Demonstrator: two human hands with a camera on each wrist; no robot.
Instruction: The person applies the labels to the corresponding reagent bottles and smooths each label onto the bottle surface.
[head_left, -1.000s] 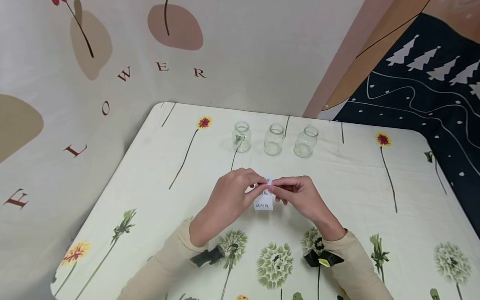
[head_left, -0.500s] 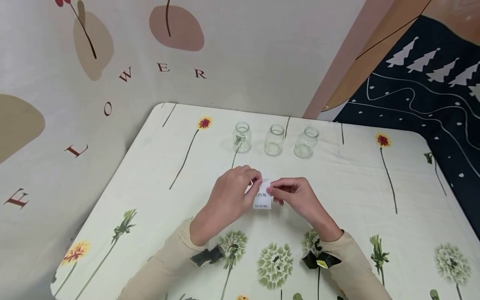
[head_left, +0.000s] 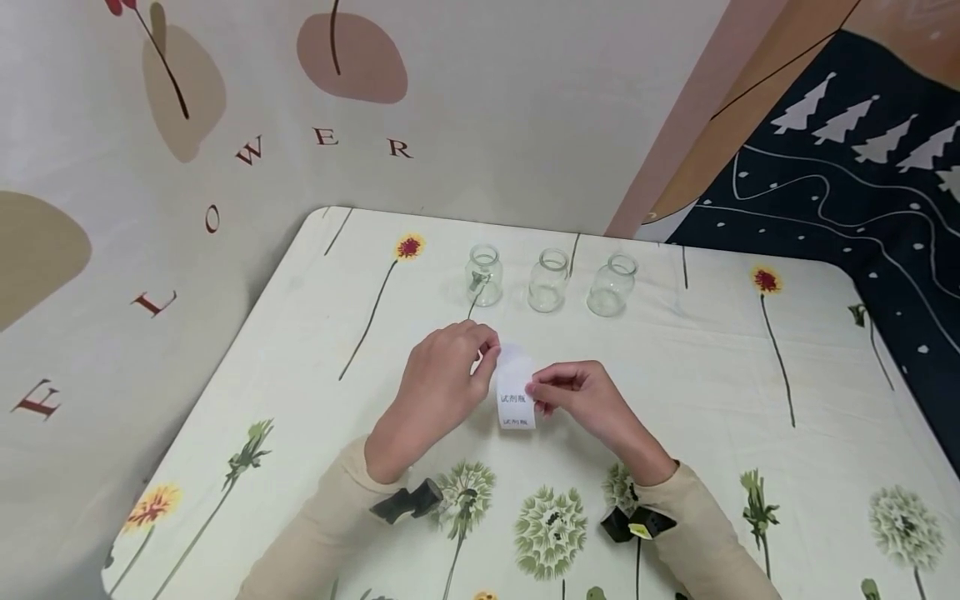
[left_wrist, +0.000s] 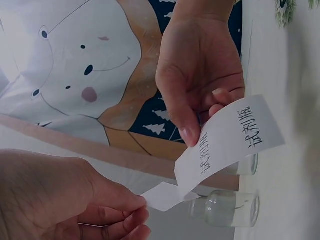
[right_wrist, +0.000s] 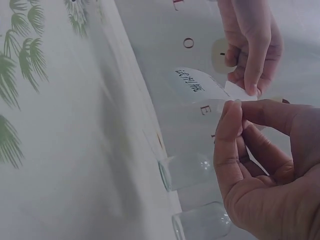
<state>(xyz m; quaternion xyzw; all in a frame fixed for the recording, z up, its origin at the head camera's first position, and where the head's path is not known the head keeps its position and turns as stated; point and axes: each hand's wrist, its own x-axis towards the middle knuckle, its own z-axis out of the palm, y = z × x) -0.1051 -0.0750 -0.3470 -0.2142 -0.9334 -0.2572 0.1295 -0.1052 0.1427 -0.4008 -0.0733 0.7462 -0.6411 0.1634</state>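
Note:
A white strip of paper labels (head_left: 516,408), printed with rows of Chinese characters, hangs between the two hands above the table. My right hand (head_left: 581,396) pinches the strip by its right edge between thumb and forefinger. Between the thumb and fingers of my left hand (head_left: 442,375) is a small white label piece (left_wrist: 164,196) at the strip's upper end. In the left wrist view this piece stands at an angle to the strip, meeting it at a corner. The strip curves, its printed side turned toward the left wrist camera.
Three open glass jars, a left jar (head_left: 484,283), a middle jar (head_left: 547,287) and a right jar (head_left: 612,292), stand in a row beyond the hands. A flower-printed cloth (head_left: 675,375) covers the table. Printed fabric (head_left: 510,125) hangs behind it.
My left hand has moved left, away from the right hand, which shifted slightly left and down. More of the label strip shows between them. The jars stay put.

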